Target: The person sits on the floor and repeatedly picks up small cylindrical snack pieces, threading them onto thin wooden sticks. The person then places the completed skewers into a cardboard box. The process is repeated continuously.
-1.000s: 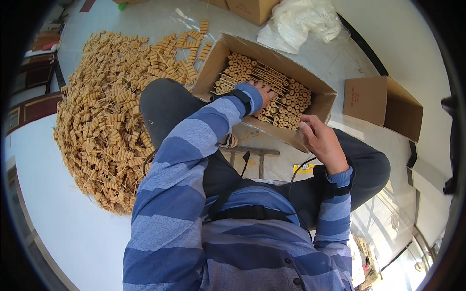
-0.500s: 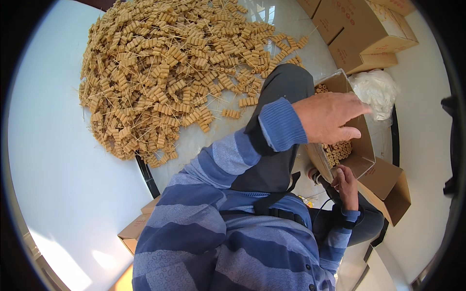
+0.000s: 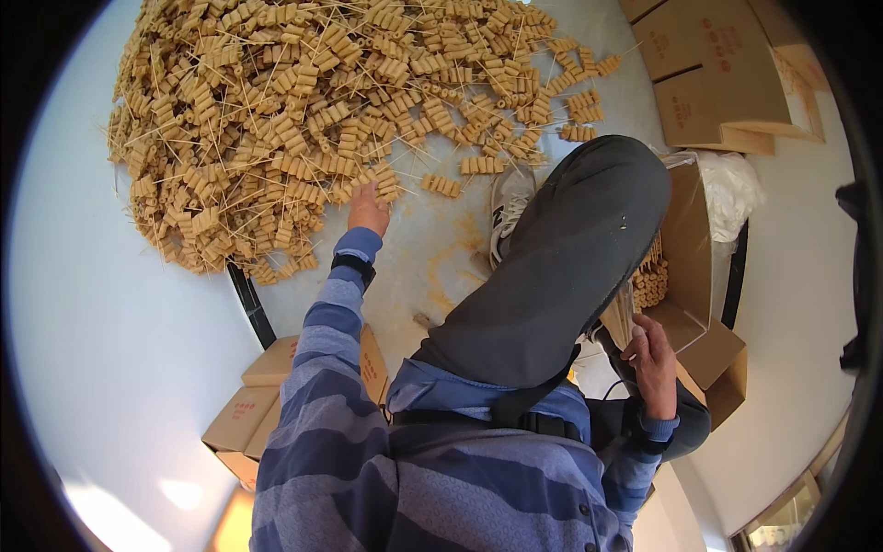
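My left hand (image 3: 370, 213) reaches to the near edge of a large pile of skewered tan food rolls (image 3: 303, 101). Its fingers are stretched toward a skewer of rolls (image 3: 379, 180) and seem to touch it; their tips are partly hidden. On the right, my right hand (image 3: 657, 366) has its fingers bent around the near edge of an open cardboard box (image 3: 688, 212). Clear plastic lines that box, and stacked skewers of rolls (image 3: 651, 281) lie inside, their round ends showing. My raised knee (image 3: 589, 230) hides part of the box.
Closed cartons (image 3: 699, 74) are stacked at the far right, with a white plastic bag (image 3: 729, 193) below them. Another open carton (image 3: 722, 377) is beside the lined box. More cartons (image 3: 253, 414) stand at lower left. A few loose skewers (image 3: 441, 186) lie near my shoe (image 3: 511, 207).
My left hand has swung from above the lined box, left across my knee, to the pile. My right hand has stayed by the box edge. The view has shifted.
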Tool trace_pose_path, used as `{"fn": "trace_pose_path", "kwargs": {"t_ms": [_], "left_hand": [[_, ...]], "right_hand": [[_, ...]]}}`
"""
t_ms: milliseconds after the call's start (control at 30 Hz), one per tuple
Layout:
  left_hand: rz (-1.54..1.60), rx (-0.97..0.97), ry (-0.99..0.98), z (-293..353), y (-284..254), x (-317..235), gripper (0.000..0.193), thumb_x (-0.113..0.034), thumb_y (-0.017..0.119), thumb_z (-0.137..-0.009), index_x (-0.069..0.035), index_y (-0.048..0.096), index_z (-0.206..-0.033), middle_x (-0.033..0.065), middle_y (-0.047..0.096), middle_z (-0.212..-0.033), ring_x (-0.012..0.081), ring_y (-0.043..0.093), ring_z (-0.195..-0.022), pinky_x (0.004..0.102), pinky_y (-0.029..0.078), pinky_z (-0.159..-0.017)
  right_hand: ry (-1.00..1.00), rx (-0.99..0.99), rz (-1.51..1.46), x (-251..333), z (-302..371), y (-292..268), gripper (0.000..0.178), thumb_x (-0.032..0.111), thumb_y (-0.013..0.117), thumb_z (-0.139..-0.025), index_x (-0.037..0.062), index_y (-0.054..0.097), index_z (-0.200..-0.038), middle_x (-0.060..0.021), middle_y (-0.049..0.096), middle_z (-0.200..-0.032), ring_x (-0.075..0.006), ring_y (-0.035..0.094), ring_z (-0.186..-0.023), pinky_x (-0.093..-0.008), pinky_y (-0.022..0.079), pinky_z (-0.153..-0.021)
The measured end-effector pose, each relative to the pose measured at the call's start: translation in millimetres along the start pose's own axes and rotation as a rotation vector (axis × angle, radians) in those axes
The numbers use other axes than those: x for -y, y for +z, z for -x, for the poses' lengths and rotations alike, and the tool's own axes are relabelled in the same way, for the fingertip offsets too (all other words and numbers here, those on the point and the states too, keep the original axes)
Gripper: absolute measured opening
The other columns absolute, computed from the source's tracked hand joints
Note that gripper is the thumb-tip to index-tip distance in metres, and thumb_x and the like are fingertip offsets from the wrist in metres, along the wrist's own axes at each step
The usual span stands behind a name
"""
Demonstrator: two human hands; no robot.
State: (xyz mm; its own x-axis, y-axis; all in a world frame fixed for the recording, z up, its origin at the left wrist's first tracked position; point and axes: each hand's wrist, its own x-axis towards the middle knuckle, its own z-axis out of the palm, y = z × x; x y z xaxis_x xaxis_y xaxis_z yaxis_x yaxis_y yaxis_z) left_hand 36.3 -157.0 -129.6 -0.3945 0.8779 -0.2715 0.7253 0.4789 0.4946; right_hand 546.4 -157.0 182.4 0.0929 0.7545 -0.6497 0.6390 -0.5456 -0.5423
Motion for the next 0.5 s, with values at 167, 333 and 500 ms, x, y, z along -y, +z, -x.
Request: {"fn": "trace_pose_path", "kwargs": {"t_ms": [167, 333, 500], "left_hand": [[-0.219, 0.003, 0.112, -72, 6, -37, 0.062, -0.017, 0.071, -0.085, -0.002, 0.046, -0.140, 0.0244, 0.045, -0.142, 0.0417, 0.049, -0.129, 0.0438, 0.045, -0.107], [-0.257, 0.304, -0.143, -120, 22, -53, 0.067, -0.024, 0.070, -0.089, 0.001, 0.041, -0.144, 0.0266, 0.040, -0.149, 0.0426, 0.043, -0.136, 0.0433, 0.040, -0.113], [-0.203, 0.424, -0.411, -141, 56, -49, 0.078, -0.048, 0.063, -0.089, 0.004, 0.044, -0.144, 0.0302, 0.045, -0.147, 0.0404, 0.047, -0.135, 0.0429, 0.038, -0.113]], "right_hand": [[-0.004, 0.008, 0.059, 21, -10, 9, 0.026, 0.017, 0.054, -0.104, 0.0010, 0.060, -0.123, -0.0049, 0.059, -0.074, -0.0117, 0.058, -0.067, -0.0270, 0.048, -0.065], [0.104, 0.043, 0.077, 24, -13, 9, 0.025, 0.015, 0.056, -0.103, -0.0003, 0.060, -0.123, -0.0076, 0.060, -0.077, -0.0129, 0.059, -0.069, -0.0279, 0.049, -0.066], [0.145, 0.051, 0.089, 23, -19, 10, 0.025, 0.015, 0.056, -0.103, -0.0010, 0.060, -0.122, -0.0086, 0.061, -0.078, -0.0133, 0.059, -0.068, -0.0287, 0.049, -0.066]]}}
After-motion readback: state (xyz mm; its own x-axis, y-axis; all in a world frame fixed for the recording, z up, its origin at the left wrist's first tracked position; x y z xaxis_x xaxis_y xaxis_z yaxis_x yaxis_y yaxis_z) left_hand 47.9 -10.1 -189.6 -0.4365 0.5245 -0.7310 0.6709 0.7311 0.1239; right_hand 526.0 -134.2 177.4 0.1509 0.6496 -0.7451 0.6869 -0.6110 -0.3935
